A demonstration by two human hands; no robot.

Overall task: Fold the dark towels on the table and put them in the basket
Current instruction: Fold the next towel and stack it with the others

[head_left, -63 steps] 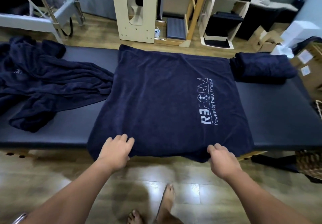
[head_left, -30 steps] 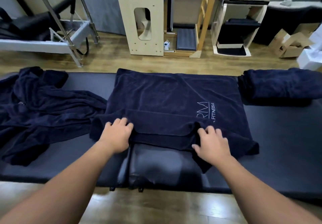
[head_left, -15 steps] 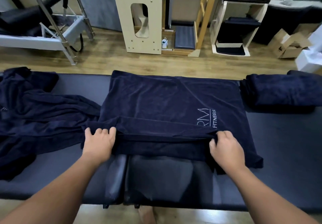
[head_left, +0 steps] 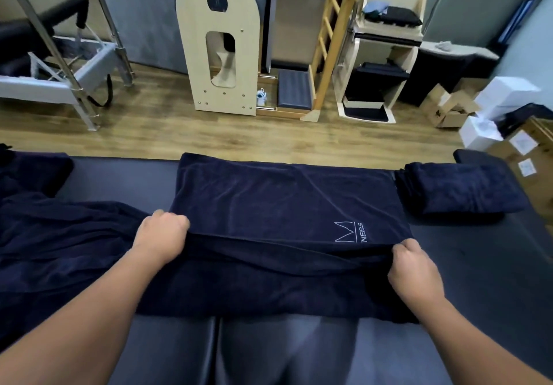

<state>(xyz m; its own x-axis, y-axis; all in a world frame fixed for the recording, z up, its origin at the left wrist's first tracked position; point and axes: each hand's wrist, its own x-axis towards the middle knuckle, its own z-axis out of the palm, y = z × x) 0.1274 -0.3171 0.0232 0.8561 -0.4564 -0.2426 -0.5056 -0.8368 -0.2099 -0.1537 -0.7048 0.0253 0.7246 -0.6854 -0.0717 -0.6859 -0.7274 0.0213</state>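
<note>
A dark navy towel (head_left: 278, 202) with a white logo lies across the middle of the black padded table (head_left: 478, 265), its near part doubled over towards the far side. My left hand (head_left: 160, 236) grips the folded edge at the towel's left side. My right hand (head_left: 414, 271) grips the same edge at the right side, just below the logo. A folded dark towel (head_left: 460, 188) sits at the table's far right. A heap of unfolded dark towels (head_left: 59, 235) covers the table's left part. No basket is in view.
Beyond the table is wooden floor (head_left: 209, 133) with a wooden arch-shaped unit (head_left: 218, 52), a ladder frame (head_left: 332, 40), a white shelf unit (head_left: 380, 64) and a metal frame machine (head_left: 59, 73). Cardboard and white boxes (head_left: 490, 109) stand at the right.
Both hands have carried the towel's near edge from the table's front up over the towel, hiding most of the logo. The hands have spread out towards the towel's sides.
</note>
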